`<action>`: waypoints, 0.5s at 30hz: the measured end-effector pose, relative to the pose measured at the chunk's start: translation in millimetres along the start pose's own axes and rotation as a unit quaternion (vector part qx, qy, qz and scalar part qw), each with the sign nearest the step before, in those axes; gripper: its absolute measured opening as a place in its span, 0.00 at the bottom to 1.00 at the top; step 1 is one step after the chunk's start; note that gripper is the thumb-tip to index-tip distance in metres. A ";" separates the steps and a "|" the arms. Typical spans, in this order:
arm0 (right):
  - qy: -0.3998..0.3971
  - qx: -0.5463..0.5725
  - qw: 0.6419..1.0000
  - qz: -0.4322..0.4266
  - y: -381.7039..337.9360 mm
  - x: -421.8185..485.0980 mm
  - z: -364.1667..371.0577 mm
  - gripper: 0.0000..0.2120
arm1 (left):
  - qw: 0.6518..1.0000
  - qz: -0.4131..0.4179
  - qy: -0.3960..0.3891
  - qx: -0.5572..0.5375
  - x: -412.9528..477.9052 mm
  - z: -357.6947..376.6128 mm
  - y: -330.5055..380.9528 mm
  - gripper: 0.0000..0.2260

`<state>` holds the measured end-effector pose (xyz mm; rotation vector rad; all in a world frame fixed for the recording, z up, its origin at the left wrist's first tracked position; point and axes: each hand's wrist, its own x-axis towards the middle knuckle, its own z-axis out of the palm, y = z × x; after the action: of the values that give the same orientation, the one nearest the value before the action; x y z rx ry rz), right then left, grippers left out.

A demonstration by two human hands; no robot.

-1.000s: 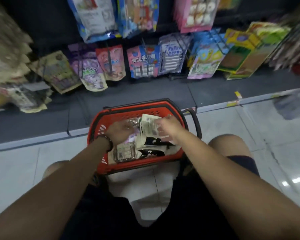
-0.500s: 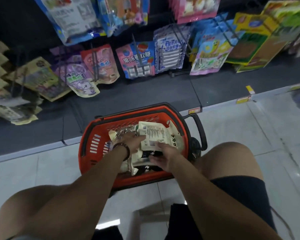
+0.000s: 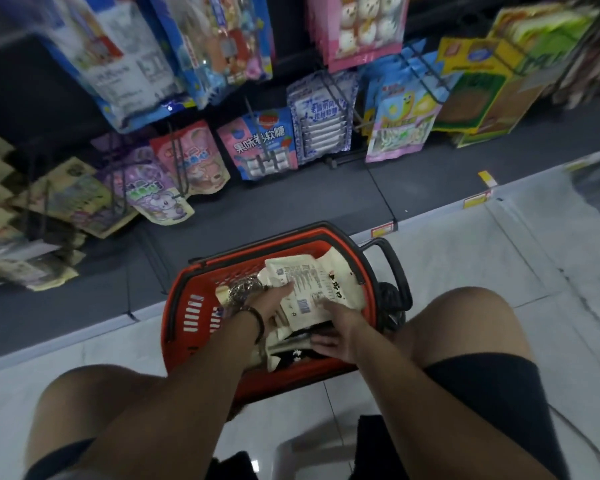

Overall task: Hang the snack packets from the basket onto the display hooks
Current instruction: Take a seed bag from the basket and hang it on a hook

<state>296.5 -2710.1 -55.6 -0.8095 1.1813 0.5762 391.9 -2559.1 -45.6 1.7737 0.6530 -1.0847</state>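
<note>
A red basket with black handles sits on the floor between my knees, holding several cream snack packets. My left hand grips the left edge of the top cream packet, printed side up, inside the basket. My right hand lies lower in the basket with fingers spread on the dark-printed packets underneath. Display hooks with coloured packets hang on the dark rack beyond the basket.
Hanging packets fill the rack: purple, pink, blue-pink, white-blue, yellow-green boxes. A dark base shelf runs below them. My bare knees flank the basket on white floor tiles.
My right hand has dropped from the top packet to the lower packets near the basket's front. My left hand has taken the top packet's edge. The view has tilted and shifted slightly.
</note>
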 end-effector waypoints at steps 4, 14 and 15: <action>0.005 -0.028 0.997 -0.066 5.5 -20.5 6.6 0.26 | 0.992 0.040 -0.038 -0.111 -41.8 -17.3 -9.5 0.20; -0.168 0.091 0.944 -0.268 -28.4 -137.3 44.9 0.18 | 0.928 0.239 -0.161 -0.237 -159.6 -63.3 -3.3 0.23; -0.177 0.076 0.932 -0.308 -37.7 -151.4 50.5 0.21 | 0.926 0.252 -0.167 -0.225 -177.6 -71.7 3.1 0.23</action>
<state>309.7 -2689.5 106.6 -0.8455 0.5819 0.0959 338.9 -2491.3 125.5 1.2192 0.1883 -0.7708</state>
